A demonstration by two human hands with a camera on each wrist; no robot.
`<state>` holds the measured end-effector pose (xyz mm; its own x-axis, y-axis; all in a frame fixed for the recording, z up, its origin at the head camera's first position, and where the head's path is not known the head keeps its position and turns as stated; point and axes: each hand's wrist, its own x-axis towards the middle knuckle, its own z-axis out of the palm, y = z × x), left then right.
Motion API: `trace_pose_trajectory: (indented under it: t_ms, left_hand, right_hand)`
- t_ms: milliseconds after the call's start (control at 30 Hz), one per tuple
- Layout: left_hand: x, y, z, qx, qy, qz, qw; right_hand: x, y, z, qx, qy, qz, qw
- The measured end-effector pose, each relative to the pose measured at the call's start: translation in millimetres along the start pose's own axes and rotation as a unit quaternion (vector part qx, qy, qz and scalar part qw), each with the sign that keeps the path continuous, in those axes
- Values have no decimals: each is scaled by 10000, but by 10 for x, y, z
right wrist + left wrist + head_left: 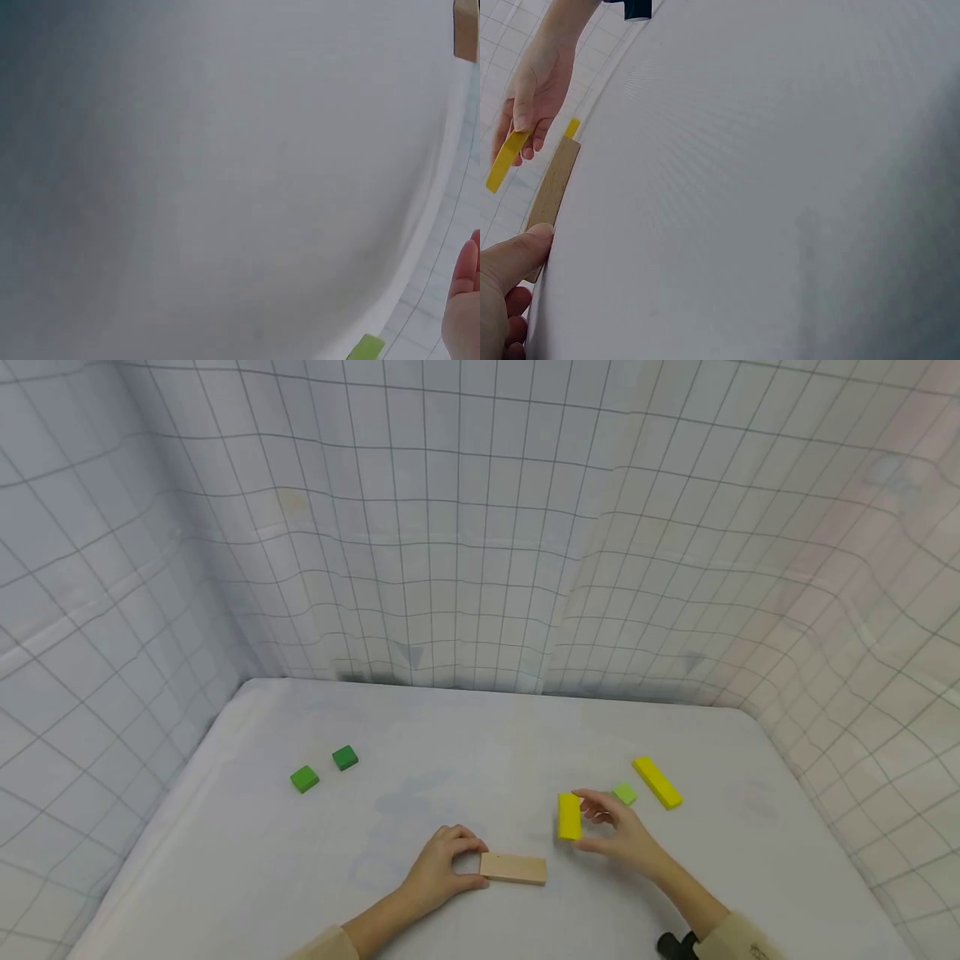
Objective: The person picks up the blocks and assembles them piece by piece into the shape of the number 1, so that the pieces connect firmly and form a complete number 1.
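Observation:
Near the front middle of the table lies a plain wooden block, long and flat. My left hand pinches its left end between thumb and fingers; the left wrist view shows the thumb on the wood. To the right, my right hand grips a yellow block by its edges, and the left wrist view shows this yellow block raised off the table. In the right wrist view only part of the right hand appears, and the yellow block is out of sight there.
A light green block lies just behind the right hand, with another yellow block farther right. Two green blocks, one mid-green and one dark green, sit at the back left. Checked curtains surround the white table.

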<state>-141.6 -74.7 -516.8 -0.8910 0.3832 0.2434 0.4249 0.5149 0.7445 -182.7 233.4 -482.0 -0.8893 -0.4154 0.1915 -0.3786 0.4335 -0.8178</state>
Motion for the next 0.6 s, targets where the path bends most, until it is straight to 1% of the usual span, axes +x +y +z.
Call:
trace_pose_trajectory:
  t_ms: [133, 233, 300, 367, 467, 533, 600]
  left_hand:
    - [4, -14, 9, 22, 22, 24, 10000]
    - [7, -23, 15, 36, 44, 47, 10000]
    - [5, -27, 18, 54, 41, 55, 10000]
    - [6, -31, 21, 61, 52, 72, 9999]
    - [7, -35, 24, 61, 70, 83, 9999]
    - [9, -38, 26, 59, 82, 88, 9999]
    - [9, -40, 26, 67, 73, 71, 9999]
  right_hand:
    - [67, -38, 107, 26, 117, -41, 9999]
    - [112, -75, 177, 40, 112, -103, 9999]
    - [136, -199, 208, 53, 58, -37, 10000]
    - [162, -244, 247, 111, -28, -9, 9999]
    - [207, -251, 312, 115, -166, 117, 9997]
    - [239, -155, 364, 147, -232, 108, 9996]
    - [263, -128, 405, 138, -291, 139, 9994]
